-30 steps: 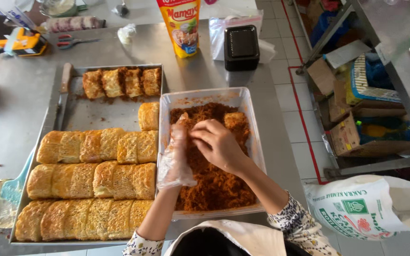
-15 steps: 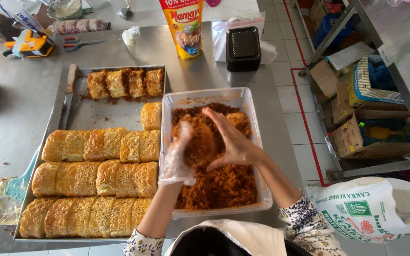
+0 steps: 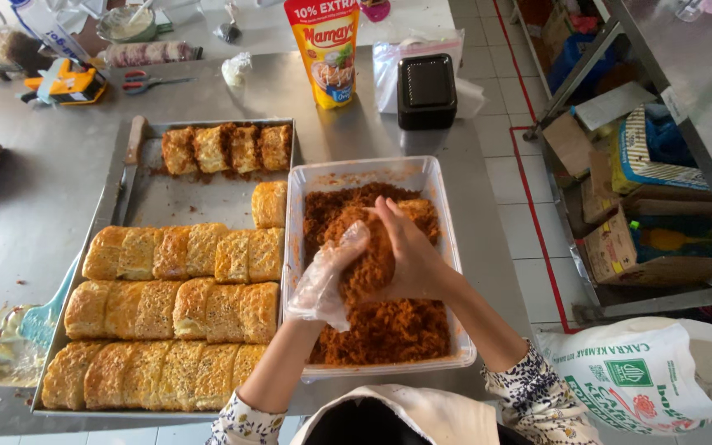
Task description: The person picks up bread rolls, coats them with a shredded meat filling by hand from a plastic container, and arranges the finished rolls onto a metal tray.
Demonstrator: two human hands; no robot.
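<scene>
Left hand: the left hand (image 3: 331,276), in a loose clear plastic glove, cups the near-left side of a bread roll (image 3: 370,255), fingers bent around it.
Right hand: the bare right hand (image 3: 409,255) lies over the roll's right side, fingers curled across its top, pressing it toward the other palm (a firm two-handed clasp).
Roll: it sits between both palms, already coated in brown shreds, raised just above the filling and over the middle of the tub.
Tub: the white rectangular tub (image 3: 447,247) holds the reddish-brown shredded floss (image 3: 389,334), heaped deepest at 6 o'clock from the hands; a second coated piece (image 3: 419,211) lies at 1 o'clock, touching the floss.
Tray: the metal tray (image 3: 208,194) stands at 9 o'clock, its edge just beside the tub.
Plain rolls: three rows of golden plain rolls (image 3: 170,309) fill the tray's near half, with a single roll (image 3: 269,203) at 11 o'clock of the hands.
Coated rolls: four coated rolls (image 3: 226,148) lie in a line at the tray's far end.
Knife: a knife (image 3: 129,165) rests along the tray's left rim.
Pouch: an orange-and-yellow sauce pouch (image 3: 323,53) stands upright at 12 o'clock, well apart.
Black box: a black box (image 3: 427,91) sits just right of the pouch.
Sack: a white printed sack (image 3: 653,379) lies at 4 o'clock, on the floor.
</scene>
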